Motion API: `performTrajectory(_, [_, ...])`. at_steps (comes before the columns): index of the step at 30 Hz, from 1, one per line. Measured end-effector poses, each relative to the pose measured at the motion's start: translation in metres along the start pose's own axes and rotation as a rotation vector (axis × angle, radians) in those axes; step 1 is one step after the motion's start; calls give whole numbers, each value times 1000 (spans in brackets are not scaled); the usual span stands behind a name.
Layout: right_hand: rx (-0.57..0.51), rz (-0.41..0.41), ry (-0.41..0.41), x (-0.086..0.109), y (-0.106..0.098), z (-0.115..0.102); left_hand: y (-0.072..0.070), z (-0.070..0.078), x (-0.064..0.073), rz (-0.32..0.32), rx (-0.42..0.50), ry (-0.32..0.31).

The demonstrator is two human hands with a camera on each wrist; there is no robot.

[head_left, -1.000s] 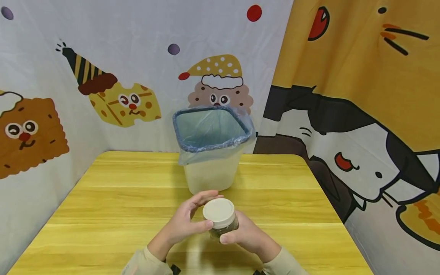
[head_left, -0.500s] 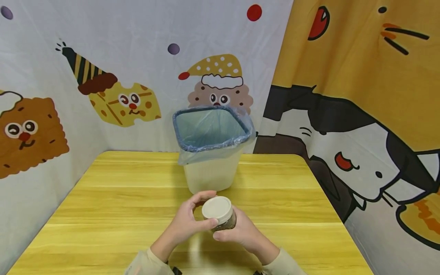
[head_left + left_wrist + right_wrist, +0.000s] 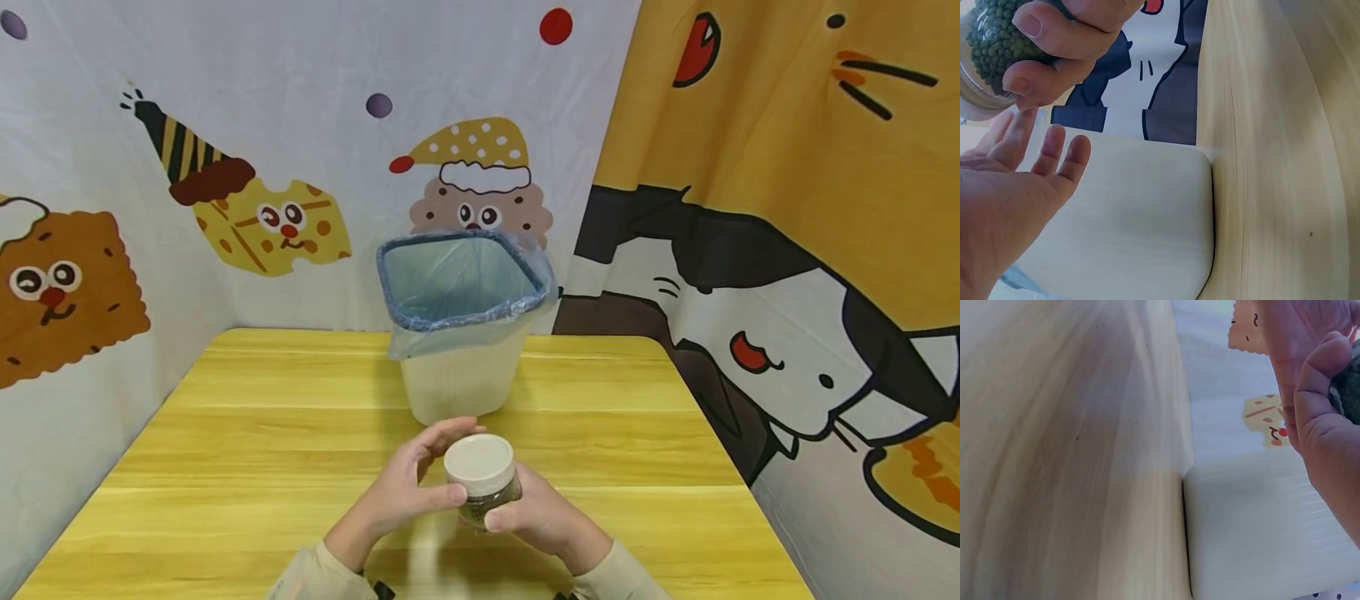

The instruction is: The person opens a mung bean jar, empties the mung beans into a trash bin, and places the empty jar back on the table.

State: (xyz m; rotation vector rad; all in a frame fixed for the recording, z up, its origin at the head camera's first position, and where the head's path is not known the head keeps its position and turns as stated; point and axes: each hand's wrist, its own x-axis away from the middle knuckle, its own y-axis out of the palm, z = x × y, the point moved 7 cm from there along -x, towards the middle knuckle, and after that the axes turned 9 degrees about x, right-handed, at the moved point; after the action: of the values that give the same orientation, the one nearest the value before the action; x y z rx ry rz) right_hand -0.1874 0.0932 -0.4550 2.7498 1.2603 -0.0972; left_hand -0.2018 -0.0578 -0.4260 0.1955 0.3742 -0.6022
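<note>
A clear jar (image 3: 478,505), capped by a cream lid (image 3: 478,464), is held slightly tilted above the tabletop (image 3: 645,467); green grains (image 3: 999,45) (small, round) are seen through its wall.

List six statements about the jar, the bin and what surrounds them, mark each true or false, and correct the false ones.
1. The right hand holds the jar. True.
2. The jar is uncovered. False: a pale lid is on it.
3. The bin stands on the table. True.
4. The jar's contents are red. False: the small grains inside look green.
5. A translucent bag lines the bin. True.
6. The jar lies inside the bin. False: it is held in front of it.
</note>
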Motion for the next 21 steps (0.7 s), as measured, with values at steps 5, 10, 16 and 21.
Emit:
performTrajectory(5, [-22, -21, 4, -1, 1, 1, 1, 0, 1, -4, -28, -18])
performTrajectory(10, [-4, -16, 0, 0, 1, 2, 1, -1, 2, 12, -28, -69])
performTrajectory(16, [155, 125, 17, -1, -5, 3, -3, -4, 2, 61, -53, -65])
performTrajectory(21, [259, 255, 79, 0, -12, 7, -7, -8, 2, 113, -118, -72])
